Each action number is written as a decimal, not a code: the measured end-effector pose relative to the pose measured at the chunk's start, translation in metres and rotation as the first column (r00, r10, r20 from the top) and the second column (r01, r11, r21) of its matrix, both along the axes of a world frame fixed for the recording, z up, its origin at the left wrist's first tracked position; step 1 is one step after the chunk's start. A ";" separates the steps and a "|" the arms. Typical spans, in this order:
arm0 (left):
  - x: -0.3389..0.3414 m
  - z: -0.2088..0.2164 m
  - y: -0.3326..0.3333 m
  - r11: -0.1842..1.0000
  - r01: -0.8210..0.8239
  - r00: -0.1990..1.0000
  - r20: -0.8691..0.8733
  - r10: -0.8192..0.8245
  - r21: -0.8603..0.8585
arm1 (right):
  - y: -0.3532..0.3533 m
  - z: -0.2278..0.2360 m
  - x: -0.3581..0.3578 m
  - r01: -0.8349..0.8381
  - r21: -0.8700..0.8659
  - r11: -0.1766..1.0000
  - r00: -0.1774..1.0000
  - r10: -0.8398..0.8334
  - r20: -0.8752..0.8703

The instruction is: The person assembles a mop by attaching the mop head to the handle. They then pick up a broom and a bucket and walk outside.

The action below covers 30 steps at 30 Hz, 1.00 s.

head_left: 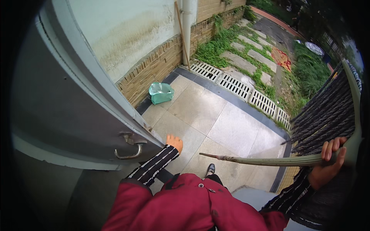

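My right hand (327, 163) is wrapped round the pale green pole of a mop (269, 161), close to its head. The pole's tapered end points left across my front. From the mop's green frame spread thick dark grey strands (323, 111) at the right, partly lost in the dark rim. My left hand (174, 143) hangs in front of me with its fingers curled in and nothing showing in them. Beside it is the edge of a grey metal door (73, 104), which stands ajar with a curved lever handle (129, 152). The left palm is hidden.
A green plastic bag (161, 93) sits on the tiled floor (196, 102) by the brick-faced wall (154, 82). A wooden stick (181, 36) leans beside a white drainpipe (186, 30). Drain grates (235, 85) border the tiles, with stepping stones (239, 62) in grass beyond.
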State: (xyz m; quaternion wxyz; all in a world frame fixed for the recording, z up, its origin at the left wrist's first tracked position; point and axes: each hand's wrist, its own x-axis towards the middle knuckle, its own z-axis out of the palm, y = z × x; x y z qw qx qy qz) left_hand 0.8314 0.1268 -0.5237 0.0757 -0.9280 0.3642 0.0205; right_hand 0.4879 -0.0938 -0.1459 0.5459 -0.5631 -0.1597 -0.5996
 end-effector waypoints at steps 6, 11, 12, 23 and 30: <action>-0.012 -0.112 0.060 0.881 -0.229 0.954 -0.084 0.287 0.413 | -0.026 -0.007 -0.005 -0.089 -0.078 0.993 0.995 0.085 -0.051; -0.035 -0.191 0.009 0.801 -0.322 0.884 -0.142 0.445 0.504 | -0.123 -0.027 -0.002 0.004 -0.034 0.999 0.996 -0.007 -0.087; -0.036 -0.208 -0.013 0.759 -0.359 0.858 -0.128 0.498 0.544 | -0.156 -0.032 0.003 -0.001 -0.014 1.000 0.995 0.000 -0.095; -0.045 -0.229 -0.134 0.808 -0.571 0.550 -0.663 0.507 0.144 | -0.303 -0.031 0.095 0.104 -0.273 0.956 0.923 -0.195 -0.332; 0.038 -0.267 -0.100 0.523 -0.810 0.377 -0.919 0.117 -0.266 | -0.311 -0.008 0.232 0.368 -0.233 0.900 0.795 -0.434 -0.424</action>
